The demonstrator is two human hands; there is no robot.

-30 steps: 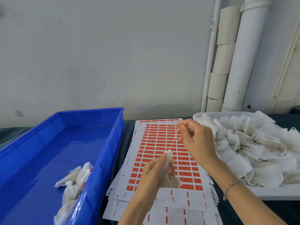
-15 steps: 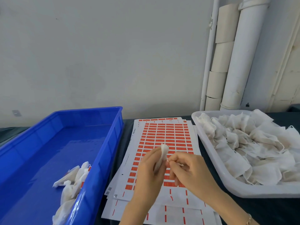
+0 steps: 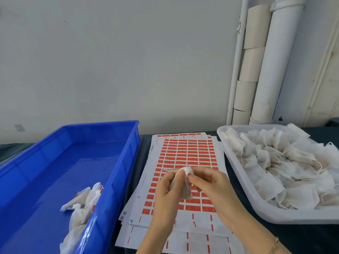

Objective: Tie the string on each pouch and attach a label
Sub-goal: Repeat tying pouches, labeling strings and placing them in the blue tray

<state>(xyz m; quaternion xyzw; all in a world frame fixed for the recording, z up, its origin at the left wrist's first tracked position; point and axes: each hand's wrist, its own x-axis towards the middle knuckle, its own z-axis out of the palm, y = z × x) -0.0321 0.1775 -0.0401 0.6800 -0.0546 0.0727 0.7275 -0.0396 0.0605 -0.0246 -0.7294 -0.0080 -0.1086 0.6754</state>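
Since a second ago, we see the right hand (image 3: 211, 187) drop from drawing the string out high over the sheets and close in on the left hand (image 3: 168, 197). Both now meet at the pouch (image 3: 186, 193), held in the air above the label sheets (image 3: 187, 153), between the blue bin (image 3: 128, 162) and the white tray (image 3: 256, 200). The left hand grips the pouch's body with curled fingers, and the right pinches its gathered top. We cannot make out the string; it is too fine. We judge the risk to be a slack knot: if the pinch slips before the string is pulled tight, the neck could reopen. Against half a second ago the hands have barely shifted. The tied pouches (image 3: 82, 198) in the bin and the heap (image 3: 284, 162) in the tray lie as before.
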